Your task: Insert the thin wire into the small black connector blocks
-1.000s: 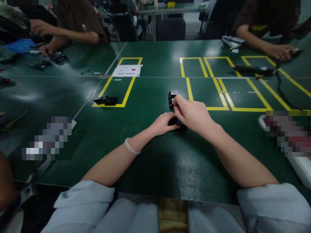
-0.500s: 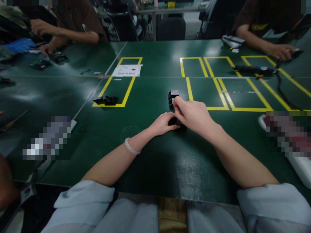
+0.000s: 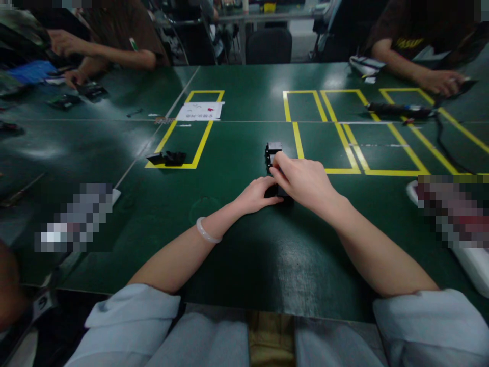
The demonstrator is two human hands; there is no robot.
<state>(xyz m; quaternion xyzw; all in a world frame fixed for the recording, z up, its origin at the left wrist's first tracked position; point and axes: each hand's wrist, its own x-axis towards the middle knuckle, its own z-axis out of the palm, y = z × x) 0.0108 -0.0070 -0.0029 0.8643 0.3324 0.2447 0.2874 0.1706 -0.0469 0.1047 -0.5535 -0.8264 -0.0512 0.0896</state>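
A small black part with a grey top face (image 3: 274,147) lies on the green table (image 3: 237,244) in front of me, partly covered by my hands. My left hand (image 3: 256,194) has its thumb and fingers around the near end of this part, low against the table. Over its middle, my right hand (image 3: 301,176) is closed in a pinch, and its fingertips touch the part from above. Whether the right fingers hold some smaller piece is hidden. A white bracelet (image 3: 208,231) sits on my left wrist.
Black pieces (image 3: 167,158) lie in a yellow-taped frame at left, below a paper label (image 3: 200,110). Blurred-out devices stand left and right. A black tool with a cable (image 3: 401,109) lies far right. A person's hand (image 3: 443,81) works there; another person sits far left.
My right fingers have shifted very slightly on the black part. My left hand and the part stay in place.
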